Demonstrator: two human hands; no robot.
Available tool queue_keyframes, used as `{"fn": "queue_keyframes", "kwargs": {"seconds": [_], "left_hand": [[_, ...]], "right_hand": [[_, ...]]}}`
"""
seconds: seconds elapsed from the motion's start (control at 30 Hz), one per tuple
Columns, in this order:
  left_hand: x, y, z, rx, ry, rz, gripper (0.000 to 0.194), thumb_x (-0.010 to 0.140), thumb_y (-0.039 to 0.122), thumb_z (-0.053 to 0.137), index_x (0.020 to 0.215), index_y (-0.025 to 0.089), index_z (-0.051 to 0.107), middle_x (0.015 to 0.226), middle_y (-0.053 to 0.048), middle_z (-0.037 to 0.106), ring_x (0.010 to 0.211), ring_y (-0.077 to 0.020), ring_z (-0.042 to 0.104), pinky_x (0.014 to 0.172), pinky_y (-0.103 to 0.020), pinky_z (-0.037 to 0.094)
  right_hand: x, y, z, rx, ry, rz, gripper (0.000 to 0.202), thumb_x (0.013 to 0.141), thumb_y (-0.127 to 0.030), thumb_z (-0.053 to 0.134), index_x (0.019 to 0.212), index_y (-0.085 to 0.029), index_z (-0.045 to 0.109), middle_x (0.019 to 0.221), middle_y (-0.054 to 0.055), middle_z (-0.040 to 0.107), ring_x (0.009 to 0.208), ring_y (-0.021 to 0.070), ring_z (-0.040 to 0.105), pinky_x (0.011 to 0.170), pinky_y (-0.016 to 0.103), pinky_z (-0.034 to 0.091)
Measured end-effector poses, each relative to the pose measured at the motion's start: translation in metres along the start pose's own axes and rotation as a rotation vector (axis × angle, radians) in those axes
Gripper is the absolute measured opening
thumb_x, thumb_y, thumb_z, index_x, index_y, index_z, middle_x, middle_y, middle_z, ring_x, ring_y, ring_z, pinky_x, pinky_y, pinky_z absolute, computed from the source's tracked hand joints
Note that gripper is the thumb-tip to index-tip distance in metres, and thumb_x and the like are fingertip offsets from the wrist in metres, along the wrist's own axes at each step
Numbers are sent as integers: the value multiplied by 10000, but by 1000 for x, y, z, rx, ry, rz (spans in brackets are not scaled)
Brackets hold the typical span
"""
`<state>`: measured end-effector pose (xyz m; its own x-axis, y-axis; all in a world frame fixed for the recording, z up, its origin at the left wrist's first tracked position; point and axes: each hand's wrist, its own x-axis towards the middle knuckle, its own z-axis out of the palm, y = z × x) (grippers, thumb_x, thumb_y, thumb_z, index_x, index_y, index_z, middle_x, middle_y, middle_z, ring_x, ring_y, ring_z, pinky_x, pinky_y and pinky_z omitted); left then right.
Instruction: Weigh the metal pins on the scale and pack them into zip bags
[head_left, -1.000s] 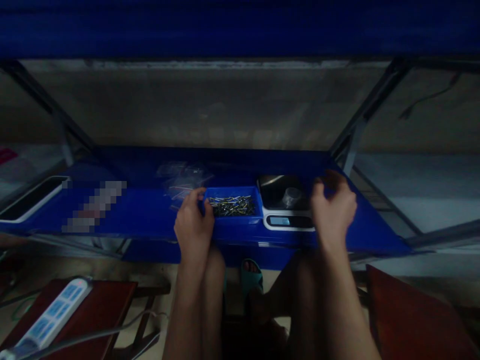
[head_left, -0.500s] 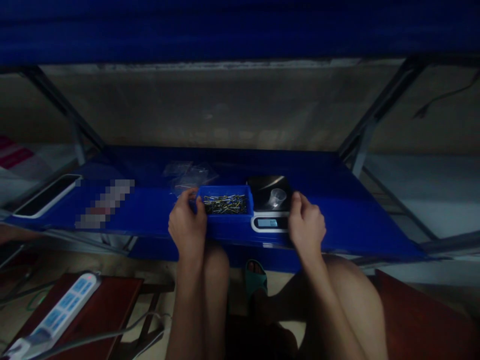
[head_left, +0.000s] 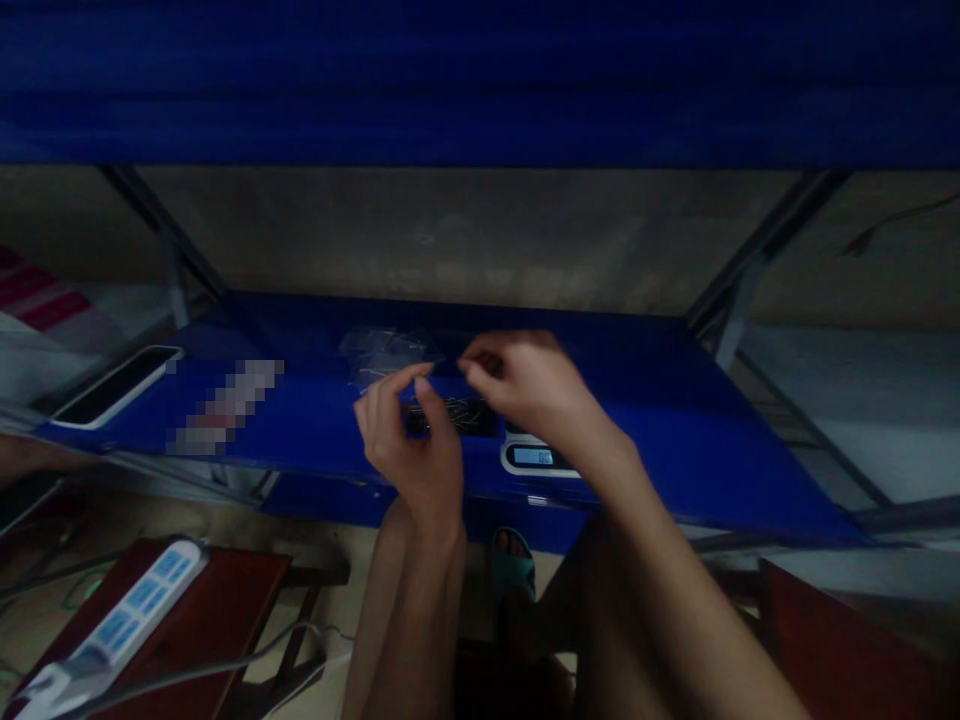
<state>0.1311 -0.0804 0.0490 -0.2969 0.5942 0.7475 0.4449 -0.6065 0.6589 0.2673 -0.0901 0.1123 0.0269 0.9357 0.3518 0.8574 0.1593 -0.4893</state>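
My left hand (head_left: 409, 430) is raised over the left side of a blue bin (head_left: 480, 446), thumb and index finger bent together at the tips. Inside the bin lie many thin metal pins or screws (head_left: 466, 412), blurred and dark. My right hand (head_left: 529, 380) hovers over the bin's right side and the scale, its fingers pinched close to the left fingertips. Whatever either pinch holds is too small or smeared to make out. A digital scale (head_left: 537, 458) stands right of the bin, its lit display showing zeros. The right hand and wrist cover its plate; no clear cup is visible.
Clear plastic bags (head_left: 386, 350) lie behind my left hand. A white-edged phone (head_left: 118, 385) rests on the left of the blue table (head_left: 675, 430), beside a pixelated item (head_left: 229, 405). Below left, a power strip (head_left: 124, 615) sits on a brown stool. A blue shelf (head_left: 480, 90) hangs above.
My left hand has left the bin's edge and my right hand the scale's side; both rose and came together above the bin. The clear cup is out of sight and the display reading differs.
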Motion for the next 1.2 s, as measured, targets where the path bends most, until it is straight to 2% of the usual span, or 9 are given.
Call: {"fn": "queue_keyframes", "kwargs": {"seconds": [0.1,0.2,0.3,0.43,0.67,0.87,0.97,1.07,1.2], "left_hand": [[11,25,20,-195,34,5,150,1040,246,547,1034,226,696,953,-27,761,888,-174,710,840,-327,535],[31,27,45,-334,-31,-50,140,1013,206,525,1014,230,663,875,-5,741,753,-140,711,725,-276,534],[43,13,59,-458,-172,-148,137,971,169,518,952,232,637,860,-12,741,673,-135,709,637,-261,528],[40,0,46,-358,-198,-299,135,965,187,495,971,223,625,769,0,713,667,-143,717,634,-250,531],[45,-18,18,-269,-89,-397,162,937,204,485,959,202,645,682,23,675,594,-125,662,570,-225,481],[51,-41,20,-355,-238,-473,166,883,188,530,883,169,695,715,-18,720,587,-128,663,549,-227,485],[47,-45,20,-356,-328,-462,158,893,195,562,905,171,718,770,-30,758,637,-135,696,595,-231,521],[43,-45,21,-313,-437,-386,147,921,220,606,945,186,747,864,-54,796,766,-178,756,683,-271,572],[40,-42,20,-206,-600,-207,158,945,234,627,1005,208,771,1030,-87,819,955,-238,781,766,-326,601]], "right_hand": [[20,-13,27,-13,-312,-39,246,1003,-203,562,1127,-189,774,1169,99,801,1049,251,746,865,323,547],[21,-5,52,15,-316,56,318,977,-108,544,1199,-169,763,1288,127,765,1213,311,707,989,378,547],[17,7,66,-10,-313,86,299,954,-112,585,1187,-126,770,1231,175,775,1187,366,714,992,428,550],[15,13,74,-49,-293,8,306,968,-147,565,1205,-141,758,1173,181,788,1073,323,745,887,386,548],[16,23,61,64,-256,26,143,773,-85,717,847,-174,801,810,61,791,774,188,727,685,263,470],[7,30,40,227,-82,120,160,736,-46,704,805,-156,798,733,22,771,700,151,712,662,236,484],[5,31,39,352,-75,174,164,726,-28,684,785,-152,774,690,11,754,664,143,713,634,224,503],[4,34,42,581,-109,252,133,731,-52,687,774,-161,749,622,-2,729,591,148,712,577,225,534],[4,38,42,834,-25,334,81,727,-100,719,746,-177,740,619,-4,732,568,145,726,575,222,578]]}}
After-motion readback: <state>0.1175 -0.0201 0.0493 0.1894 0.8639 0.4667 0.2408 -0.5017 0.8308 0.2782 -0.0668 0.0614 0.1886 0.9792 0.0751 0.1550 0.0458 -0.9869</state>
